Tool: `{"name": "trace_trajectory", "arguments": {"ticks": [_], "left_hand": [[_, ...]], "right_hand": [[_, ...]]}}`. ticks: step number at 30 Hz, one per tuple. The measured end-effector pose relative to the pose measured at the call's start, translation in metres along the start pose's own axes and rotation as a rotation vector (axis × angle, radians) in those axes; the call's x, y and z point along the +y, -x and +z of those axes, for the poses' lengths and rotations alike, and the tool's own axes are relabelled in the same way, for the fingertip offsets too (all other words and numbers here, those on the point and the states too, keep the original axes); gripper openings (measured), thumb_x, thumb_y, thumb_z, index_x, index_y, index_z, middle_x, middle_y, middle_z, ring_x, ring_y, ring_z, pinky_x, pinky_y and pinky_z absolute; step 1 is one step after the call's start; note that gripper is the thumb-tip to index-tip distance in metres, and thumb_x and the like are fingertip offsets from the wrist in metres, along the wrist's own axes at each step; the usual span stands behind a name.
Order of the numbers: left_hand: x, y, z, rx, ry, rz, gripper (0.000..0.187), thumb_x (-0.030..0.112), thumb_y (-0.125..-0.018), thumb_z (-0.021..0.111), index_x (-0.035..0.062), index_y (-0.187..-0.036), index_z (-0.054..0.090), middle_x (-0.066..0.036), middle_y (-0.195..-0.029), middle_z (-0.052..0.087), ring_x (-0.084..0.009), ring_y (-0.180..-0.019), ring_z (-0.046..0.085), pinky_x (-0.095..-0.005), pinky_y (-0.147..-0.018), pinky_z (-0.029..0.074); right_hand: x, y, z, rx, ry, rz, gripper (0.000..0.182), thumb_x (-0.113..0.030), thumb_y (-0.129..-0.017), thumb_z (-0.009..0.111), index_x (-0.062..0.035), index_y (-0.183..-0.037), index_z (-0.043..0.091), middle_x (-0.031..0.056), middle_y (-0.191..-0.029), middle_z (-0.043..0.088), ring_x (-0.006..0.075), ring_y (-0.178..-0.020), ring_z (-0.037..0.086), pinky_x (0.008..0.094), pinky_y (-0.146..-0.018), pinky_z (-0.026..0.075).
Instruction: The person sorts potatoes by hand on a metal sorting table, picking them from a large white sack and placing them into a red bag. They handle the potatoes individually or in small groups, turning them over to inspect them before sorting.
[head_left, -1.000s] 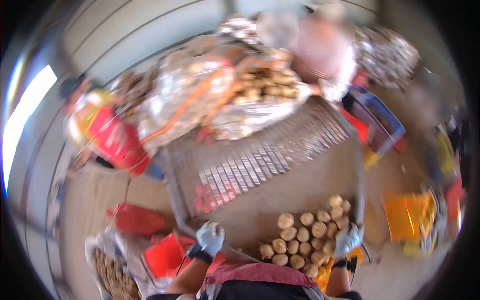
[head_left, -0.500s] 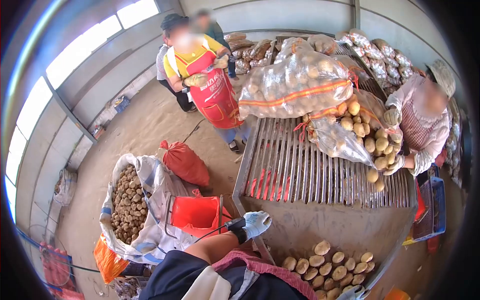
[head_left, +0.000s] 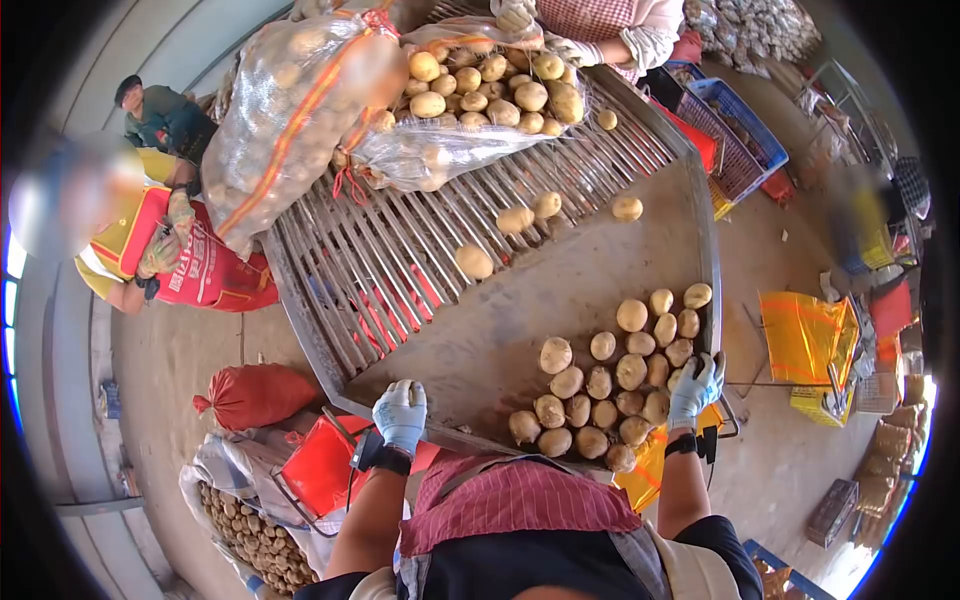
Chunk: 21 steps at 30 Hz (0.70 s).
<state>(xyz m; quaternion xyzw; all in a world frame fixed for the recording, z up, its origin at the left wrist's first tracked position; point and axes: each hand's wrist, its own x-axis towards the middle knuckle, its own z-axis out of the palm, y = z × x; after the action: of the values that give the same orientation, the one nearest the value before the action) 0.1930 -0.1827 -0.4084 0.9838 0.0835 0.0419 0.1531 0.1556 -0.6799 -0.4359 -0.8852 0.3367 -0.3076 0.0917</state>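
Note:
My left hand, in a white and pale-blue glove, lies on the front left rim of a metal sorting table, fingers curled over the edge. My right hand, in the same kind of glove, rests at the right rim with fingers somewhat apart, beside a cluster of potatoes on the smooth sheet. Neither hand holds a potato. Further up, a few loose potatoes, one a pale potato, lie on or near the metal bars. An opened mesh sack spills potatoes onto the bars.
A full sack lies at the table's upper left. A person in a red apron stands left; another person's gloved hand is by the opened sack. Below left are a red sack and red basket; blue crate stands right.
The view has swung right and down, bringing my right hand and more of the table into sight. Several loose potatoes have come down from the opened sack onto the bars and sheet.

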Motion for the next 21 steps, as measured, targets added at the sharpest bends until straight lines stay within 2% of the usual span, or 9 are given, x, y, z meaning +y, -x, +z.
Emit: {"name": "trace_trajectory", "arguments": {"ticks": [4,6,8,9,11,12,16,18,21], "left_hand": [[-0.003,0.001,0.003,0.062,0.016,0.037,0.022,0.030,-0.089,0.059,0.0108,-0.088,0.069,-0.012,-0.087,0.068,-0.0354,-0.079,0.065,-0.0462,-0.072,0.052],[-0.005,0.001,0.004,0.140,0.118,0.056,0.027,0.025,-0.087,0.063,0.0065,-0.108,0.062,-0.013,-0.091,0.066,-0.0326,-0.078,0.064,-0.0443,-0.072,0.051],[-0.002,-0.001,0.002,0.249,0.117,0.111,0.050,0.018,-0.086,0.065,0.0014,-0.129,0.048,-0.017,-0.099,0.060,-0.0316,-0.078,0.062,-0.0437,-0.072,0.050],[0.005,0.001,-0.004,0.167,0.198,0.017,0.054,0.018,-0.086,0.065,0.0007,-0.133,0.044,-0.020,-0.111,0.058,-0.0361,-0.091,0.061,-0.0446,-0.080,0.050],[-0.006,0.000,0.006,0.228,0.179,0.096,0.057,0.018,-0.087,0.064,-0.0006,-0.136,0.041,-0.022,-0.121,0.055,-0.0386,-0.104,0.058,-0.0448,-0.088,0.048],[-0.007,-0.001,0.007,0.234,0.140,0.123,0.057,0.018,-0.088,0.062,-0.0011,-0.137,0.040,-0.023,-0.125,0.053,-0.0398,-0.112,0.055,-0.0445,-0.094,0.046],[-0.008,0.001,0.005,0.140,0.227,0.028,0.051,0.022,-0.091,0.061,-0.0009,-0.133,0.044,-0.022,-0.121,0.057,-0.0374,-0.108,0.059,-0.0435,-0.091,0.048],[-0.003,0.000,0.000,0.025,0.176,-0.032,0.043,0.025,-0.092,0.060,-0.0012,-0.125,0.053,-0.020,-0.112,0.063,-0.0343,-0.099,0.064,-0.0426,-0.085,0.051],[-0.008,0.001,0.007,0.110,0.179,0.025,0.037,0.027,-0.093,0.059,-0.0006,-0.118,0.058,-0.018,-0.102,0.067,-0.0329,-0.090,0.066,-0.0423,-0.081,0.052]], "right_hand": [[0.003,0.001,0.003,-0.006,0.002,0.020,0.031,-0.017,-0.083,0.069,-0.0073,-0.111,0.061,0.0189,-0.133,0.055,0.0380,-0.118,0.054,0.0448,-0.099,0.044],[0.009,0.001,0.008,0.006,0.001,0.002,0.030,-0.018,-0.082,0.070,-0.0079,-0.109,0.062,0.0191,-0.133,0.055,0.0389,-0.118,0.053,0.0469,-0.099,0.043],[0.010,0.001,0.011,0.035,0.005,-0.018,0.029,-0.019,-0.080,0.070,-0.0084,-0.106,0.063,0.0190,-0.133,0.055,0.0395,-0.119,0.052,0.0483,-0.099,0.043],[0.011,0.003,0.010,0.041,0.005,-0.022,0.028,-0.020,-0.080,0.070,-0.0090,-0.105,0.063,0.0187,-0.132,0.055,0.0395,-0.118,0.052,0.0485,-0.098,0.043],[0.010,0.002,0.009,0.009,0.063,0.002,0.029,-0.019,-0.078,0.070,-0.0105,-0.105,0.064,0.0173,-0.132,0.055,0.0391,-0.117,0.053,0.0475,-0.098,0.043],[0.012,0.003,0.010,0.017,0.061,0.010,0.029,-0.019,-0.077,0.070,-0.0112,-0.105,0.064,0.0166,-0.133,0.055,0.0386,-0.117,0.053,0.0474,-0.098,0.043],[0.013,0.002,0.013,0.011,0.016,0.044,0.028,-0.018,-0.076,0.070,-0.0120,-0.103,0.065,0.0153,-0.134,0.055,0.0371,-0.119,0.052,0.0479,-0.100,0.040],[0.013,0.003,0.013,0.002,0.026,0.040,0.027,-0.019,-0.077,0.070,-0.0121,-0.103,0.065,0.0154,-0.135,0.054,0.0369,-0.119,0.052,0.0481,-0.100,0.040],[0.006,0.002,0.007,0.035,0.056,0.010,0.024,-0.017,-0.078,0.069,-0.0101,-0.101,0.068,0.0171,-0.130,0.058,0.0380,-0.115,0.055,0.0464,-0.098,0.044]]}}
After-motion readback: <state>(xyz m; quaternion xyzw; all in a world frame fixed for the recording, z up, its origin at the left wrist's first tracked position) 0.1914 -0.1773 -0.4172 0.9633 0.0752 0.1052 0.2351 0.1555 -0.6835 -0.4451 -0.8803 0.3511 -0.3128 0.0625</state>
